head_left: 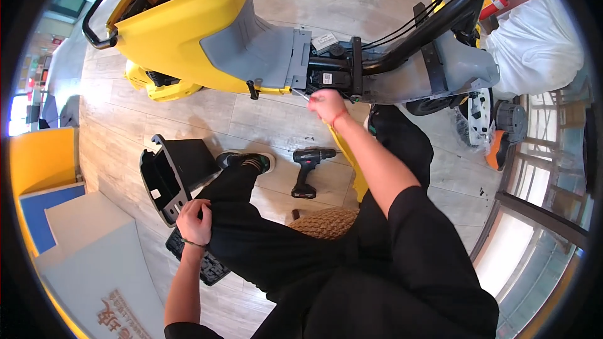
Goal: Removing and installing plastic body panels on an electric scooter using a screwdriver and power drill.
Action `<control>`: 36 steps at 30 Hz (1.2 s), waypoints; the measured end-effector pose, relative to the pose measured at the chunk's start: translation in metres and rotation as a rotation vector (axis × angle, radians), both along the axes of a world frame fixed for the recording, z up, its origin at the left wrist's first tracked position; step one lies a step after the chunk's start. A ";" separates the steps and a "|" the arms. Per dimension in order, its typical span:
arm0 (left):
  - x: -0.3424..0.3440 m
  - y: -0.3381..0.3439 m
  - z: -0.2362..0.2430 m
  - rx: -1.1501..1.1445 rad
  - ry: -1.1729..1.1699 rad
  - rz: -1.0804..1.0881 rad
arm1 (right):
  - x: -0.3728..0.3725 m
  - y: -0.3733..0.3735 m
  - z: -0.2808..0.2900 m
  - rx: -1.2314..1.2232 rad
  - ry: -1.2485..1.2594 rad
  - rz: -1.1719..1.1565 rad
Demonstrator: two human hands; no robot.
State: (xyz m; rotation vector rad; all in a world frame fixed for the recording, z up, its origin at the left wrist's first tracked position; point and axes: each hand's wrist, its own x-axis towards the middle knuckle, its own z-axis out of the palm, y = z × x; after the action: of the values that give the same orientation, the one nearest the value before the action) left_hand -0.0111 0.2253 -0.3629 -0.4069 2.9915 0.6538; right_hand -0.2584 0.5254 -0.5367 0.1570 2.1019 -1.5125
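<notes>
My right hand (328, 107) is closed around a tool with a thin metal shaft (301, 94), which looks like a screwdriver; the fingers cover its handle. The shaft points at the lower edge of a partly stripped yellow scooter (169, 37), where the grey floor panel (276, 56) meets the black battery bay. In that bay sits a black box with a white label (327, 78). On my left knee rests my left hand (193, 221), fingers loosely bent and apart, holding nothing that I can see.
A cordless drill (308, 169) lies on the floor between my feet, left of a yellow trim strip (352, 163). Beside my left leg are a black plastic bin (182, 169) and a black tool case (213, 270). I sit over a woven stool (323, 223). A white bag (534, 44) stands far right.
</notes>
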 end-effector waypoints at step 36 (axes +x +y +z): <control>0.013 -0.006 0.002 0.002 0.101 0.044 | 0.137 -0.045 0.013 0.510 0.423 -0.057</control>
State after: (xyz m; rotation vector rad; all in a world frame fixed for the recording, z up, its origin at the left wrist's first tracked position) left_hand 0.0020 0.2196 -0.3608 -0.4541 3.0845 0.7010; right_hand -0.1218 0.4807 -0.5238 0.0853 2.8165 -1.0727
